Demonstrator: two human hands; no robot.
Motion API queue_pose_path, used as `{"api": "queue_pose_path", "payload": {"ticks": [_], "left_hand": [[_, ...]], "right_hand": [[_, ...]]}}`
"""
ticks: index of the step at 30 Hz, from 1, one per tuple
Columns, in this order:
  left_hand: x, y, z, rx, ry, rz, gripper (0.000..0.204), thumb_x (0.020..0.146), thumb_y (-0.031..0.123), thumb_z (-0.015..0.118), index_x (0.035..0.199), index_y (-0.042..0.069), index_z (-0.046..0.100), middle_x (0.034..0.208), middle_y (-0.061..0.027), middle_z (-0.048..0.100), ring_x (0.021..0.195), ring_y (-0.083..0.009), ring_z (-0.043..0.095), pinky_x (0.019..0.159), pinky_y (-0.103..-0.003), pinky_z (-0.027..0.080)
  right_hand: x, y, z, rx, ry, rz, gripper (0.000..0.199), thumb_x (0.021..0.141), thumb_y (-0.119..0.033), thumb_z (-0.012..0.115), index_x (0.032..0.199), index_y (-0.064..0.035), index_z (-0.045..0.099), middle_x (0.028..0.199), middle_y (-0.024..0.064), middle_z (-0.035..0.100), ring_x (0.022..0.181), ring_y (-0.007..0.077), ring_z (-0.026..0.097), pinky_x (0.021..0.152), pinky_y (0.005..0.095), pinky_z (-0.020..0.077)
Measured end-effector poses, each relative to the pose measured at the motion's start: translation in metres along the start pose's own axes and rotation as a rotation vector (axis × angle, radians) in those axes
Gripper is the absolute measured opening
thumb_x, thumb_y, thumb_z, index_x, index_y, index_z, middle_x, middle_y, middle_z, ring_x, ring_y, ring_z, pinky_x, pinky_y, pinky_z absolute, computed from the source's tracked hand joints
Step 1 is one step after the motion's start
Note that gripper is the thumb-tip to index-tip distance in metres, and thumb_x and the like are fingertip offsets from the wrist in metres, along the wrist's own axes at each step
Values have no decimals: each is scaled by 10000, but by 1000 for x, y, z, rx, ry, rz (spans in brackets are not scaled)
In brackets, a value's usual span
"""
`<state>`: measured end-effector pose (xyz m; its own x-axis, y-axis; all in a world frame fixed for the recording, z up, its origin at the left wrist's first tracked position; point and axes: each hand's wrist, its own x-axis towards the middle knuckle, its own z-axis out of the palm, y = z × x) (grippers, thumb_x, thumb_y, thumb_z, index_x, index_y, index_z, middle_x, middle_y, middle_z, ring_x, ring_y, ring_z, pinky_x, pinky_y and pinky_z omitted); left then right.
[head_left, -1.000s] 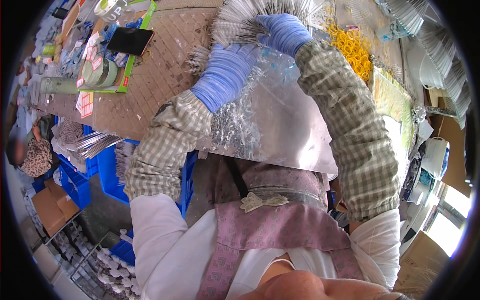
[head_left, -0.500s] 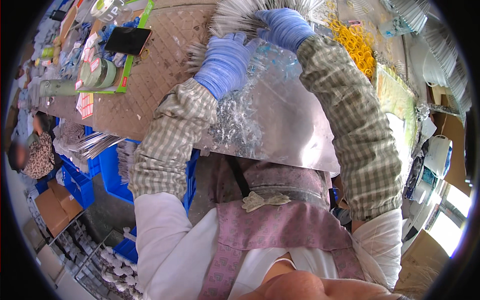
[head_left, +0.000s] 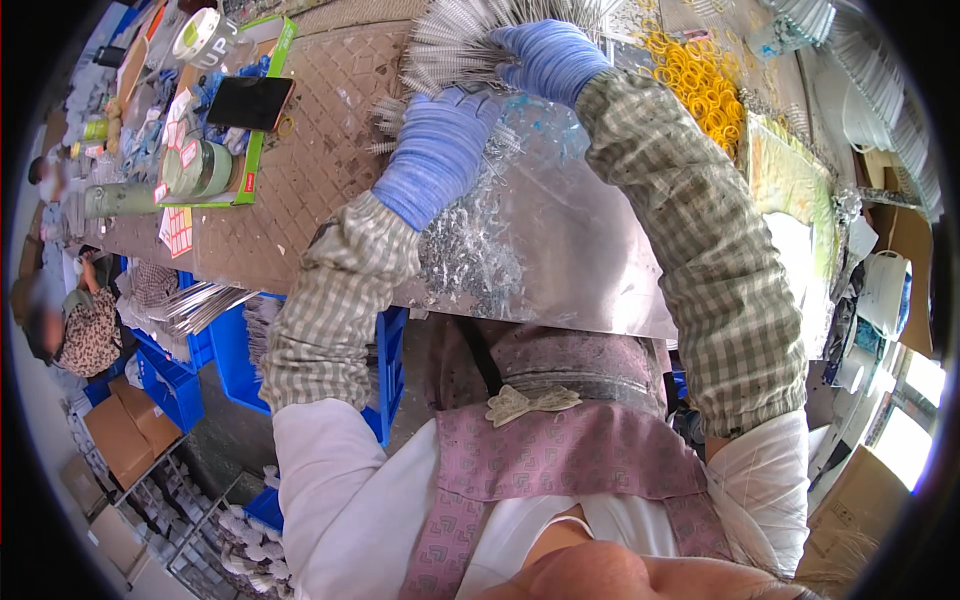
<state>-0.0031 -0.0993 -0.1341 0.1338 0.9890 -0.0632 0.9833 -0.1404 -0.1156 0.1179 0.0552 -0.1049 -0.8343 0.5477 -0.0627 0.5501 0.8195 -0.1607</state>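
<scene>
White capital letters [head_left: 215,56] on lidded jar [head_left: 205,40]

Metal sheet [head_left: 575,235] glares (edges bowed).

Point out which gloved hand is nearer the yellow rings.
The right hand, higher in the picture, with the yellow rings to its right; the left hand is lower and farther left.

Left forearm [head_left: 330,295], check-sleeved: slants forward and rightward, away from the chest | left hand [head_left: 440,150], blue-gloved: back facing up, grip hard to make out | right forearm [head_left: 705,240], check-sleeved: slants forward and leftward | right hand [head_left: 553,62], blue-gloved: farther forward, pointing left, thumb [head_left: 513,77] parted from fingers [head_left: 515,36] | 2 hands just beside each other
</scene>
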Motion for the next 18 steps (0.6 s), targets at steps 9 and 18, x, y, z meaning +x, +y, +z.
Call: {"api": "queue_pose_path", "payload": {"ticks": [9,18], "left_hand": [[-33,-2,36,46,202,168,425,902,211,533,1320,148,586,1356,-27,597,1154,-202,580,903,-466,460],[-71,33,17,-171,197,155,410,892,242,559,1288,151,616,1349,-30,602,1199,-211,555,946,-482,434]], "right_hand": [[-5,-37,11,-99,-62,131,633,845,-322,742,1360,-47,496,1295,112,597,1075,324,664,885,438,550],[-46,-42,14,-167,319,-18,714,838,-344,769,1433,-84,473,1429,94,533,1302,297,519,1082,428,427]]}}
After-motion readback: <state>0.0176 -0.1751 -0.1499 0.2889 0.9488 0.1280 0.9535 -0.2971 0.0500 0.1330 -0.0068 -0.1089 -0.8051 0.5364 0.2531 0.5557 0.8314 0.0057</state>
